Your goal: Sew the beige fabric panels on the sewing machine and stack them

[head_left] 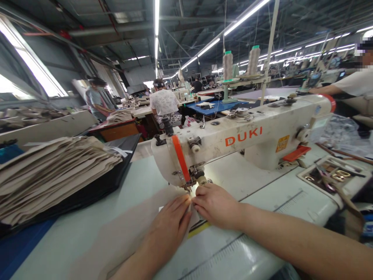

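A white sewing machine [244, 132] with orange lettering stands across a pale green table [131, 190]. Under its lit needle area lies a pale piece of fabric [128, 229] that spreads to the left over the tabletop. My left hand [173, 219] rests on this fabric just in front of the needle, its fingers pressed together. Close beside it on the right, my right hand [214, 204] has its fingers bent down at the fabric's edge near the presser foot. The fingertips of both hands nearly meet, and what they pinch is partly hidden.
A tall stack of beige fabric pieces [58, 167] sits on black material at the left. At the right is a tray [320, 177] with scissors and metal rings. Thread cones [227, 66] stand behind the machine. Several people work farther back.
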Demonstrator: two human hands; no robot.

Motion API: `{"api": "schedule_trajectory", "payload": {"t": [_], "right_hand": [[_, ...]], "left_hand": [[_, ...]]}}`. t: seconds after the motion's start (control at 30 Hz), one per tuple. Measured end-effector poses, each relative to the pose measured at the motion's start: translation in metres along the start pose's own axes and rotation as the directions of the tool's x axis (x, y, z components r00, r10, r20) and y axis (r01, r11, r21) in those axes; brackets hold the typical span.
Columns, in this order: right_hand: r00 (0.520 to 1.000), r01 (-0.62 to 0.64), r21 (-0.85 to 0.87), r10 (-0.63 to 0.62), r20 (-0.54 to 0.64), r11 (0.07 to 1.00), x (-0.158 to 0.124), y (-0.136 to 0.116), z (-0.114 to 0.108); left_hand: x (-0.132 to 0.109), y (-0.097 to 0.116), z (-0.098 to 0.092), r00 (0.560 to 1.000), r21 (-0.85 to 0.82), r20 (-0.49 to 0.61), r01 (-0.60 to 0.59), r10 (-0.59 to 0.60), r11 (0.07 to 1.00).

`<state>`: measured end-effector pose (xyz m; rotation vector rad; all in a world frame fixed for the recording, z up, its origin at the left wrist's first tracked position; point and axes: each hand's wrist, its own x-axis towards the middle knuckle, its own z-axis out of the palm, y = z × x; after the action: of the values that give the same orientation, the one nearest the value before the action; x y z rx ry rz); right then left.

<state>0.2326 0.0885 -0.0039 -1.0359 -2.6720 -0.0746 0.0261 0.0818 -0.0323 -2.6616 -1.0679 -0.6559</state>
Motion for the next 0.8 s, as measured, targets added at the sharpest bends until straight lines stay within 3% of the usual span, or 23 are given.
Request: {"api": "schedule_trajectory", "payload": {"t": [0.8], "right_hand": [[1.0,0.016,-0.039,-0.017,-0.002,0.999,-0.0016,0.0022,0.0087]], "left_hand": [[0.0032,-0.0049,0.0045,0.999,-0.055,-0.031,-0.008,0.006,0.998]]}}
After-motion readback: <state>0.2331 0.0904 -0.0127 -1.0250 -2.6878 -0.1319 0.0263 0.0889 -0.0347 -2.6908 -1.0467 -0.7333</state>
